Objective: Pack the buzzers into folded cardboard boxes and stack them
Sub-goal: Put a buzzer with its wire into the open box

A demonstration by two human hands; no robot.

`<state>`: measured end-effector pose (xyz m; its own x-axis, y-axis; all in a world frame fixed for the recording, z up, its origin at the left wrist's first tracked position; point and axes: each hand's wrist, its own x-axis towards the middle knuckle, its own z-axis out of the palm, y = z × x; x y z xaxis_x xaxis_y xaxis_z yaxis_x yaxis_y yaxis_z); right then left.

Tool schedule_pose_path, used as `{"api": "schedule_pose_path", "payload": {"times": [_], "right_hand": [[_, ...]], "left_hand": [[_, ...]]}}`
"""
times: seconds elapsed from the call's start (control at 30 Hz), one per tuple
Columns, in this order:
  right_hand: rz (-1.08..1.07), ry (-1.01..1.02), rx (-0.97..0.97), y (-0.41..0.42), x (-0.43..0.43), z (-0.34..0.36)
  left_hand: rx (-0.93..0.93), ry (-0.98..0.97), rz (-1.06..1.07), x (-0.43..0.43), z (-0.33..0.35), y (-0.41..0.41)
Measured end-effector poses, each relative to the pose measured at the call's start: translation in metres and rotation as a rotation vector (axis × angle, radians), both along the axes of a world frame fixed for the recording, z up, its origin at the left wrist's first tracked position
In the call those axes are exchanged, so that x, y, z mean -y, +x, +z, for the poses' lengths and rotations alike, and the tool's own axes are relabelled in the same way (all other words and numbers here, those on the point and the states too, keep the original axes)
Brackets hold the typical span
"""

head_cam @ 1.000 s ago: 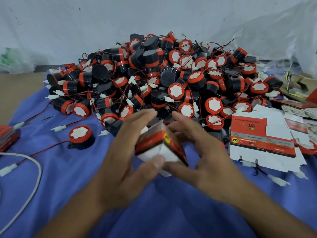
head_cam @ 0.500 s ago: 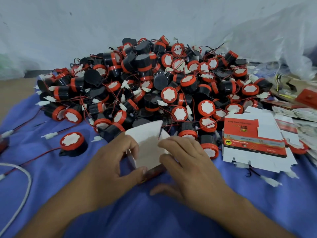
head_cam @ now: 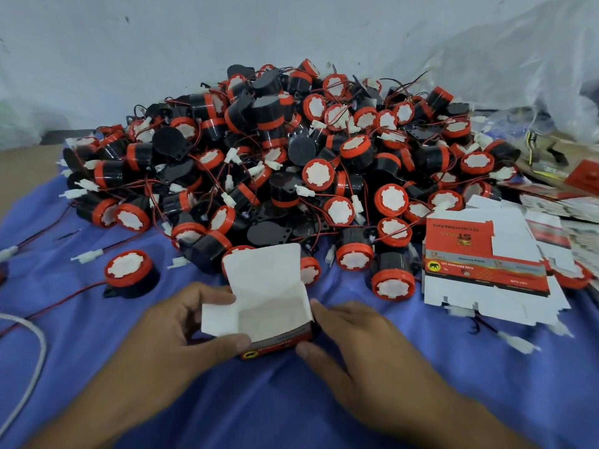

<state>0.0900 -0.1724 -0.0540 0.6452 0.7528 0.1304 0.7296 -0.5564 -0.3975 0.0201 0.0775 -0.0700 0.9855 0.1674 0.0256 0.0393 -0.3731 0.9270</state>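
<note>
Now | our left hand (head_cam: 181,332) and right hand (head_cam: 356,345) both grasp the open box (head_cam: 272,306) at 6 o'clock | buzzers (head_cam: 291,157) heaped at 12 | risk, we judge: tangled wires drag extras, tipping it.

Open box (head_cam: 272,306) stands on the blue cloth (head_cam: 291,403), lid flap raised, white inside showing. Left hand (head_cam: 181,332) grips its left side, thumb on the red front face. Right hand (head_cam: 353,338) holds the right side, thumb at the front corner. Pile of buzzers (head_cam: 291,163) lies just behind. Single buzzer (head_cam: 129,273) sits apart, left. Flat cartons (head_cam: 483,264) lie right. White cable (head_cam: 32,351) at left edge.
</note>
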Motion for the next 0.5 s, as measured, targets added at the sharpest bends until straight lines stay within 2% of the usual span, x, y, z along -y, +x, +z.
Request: {"api": "schedule_pose_path", "payload": {"times": [0.07,0.13,0.2,0.27,0.33,0.37,0.5], "right_hand": [[-0.025,0.128,-0.047,0.012,0.004,0.003],[-0.201,0.231,0.074,0.034,0.016,0.007],[-0.447,0.129,0.281,0.058,0.032,0.011],[-0.599,-0.128,0.346,0.073,0.043,0.009],[-0.64,-0.318,0.236,0.077,0.046,0.004],[-0.639,-0.325,0.203,0.078,0.046,0.003],[-0.603,-0.096,0.25,0.086,0.047,0.01]], "left_hand": [[-0.018,-0.019,-0.013,0.004,-0.001,-0.001],[-0.02,-0.016,-0.02,0.006,0.0,0.001],[-0.005,0.007,-0.025,0.008,0.002,0.002],[0.012,0.007,-0.027,0.01,0.004,0.002],[0.027,0.011,-0.032,0.011,0.005,0.002],[0.035,0.022,-0.032,0.012,0.005,0.002],[0.049,0.096,-0.026,0.01,0.004,0.001]]}}
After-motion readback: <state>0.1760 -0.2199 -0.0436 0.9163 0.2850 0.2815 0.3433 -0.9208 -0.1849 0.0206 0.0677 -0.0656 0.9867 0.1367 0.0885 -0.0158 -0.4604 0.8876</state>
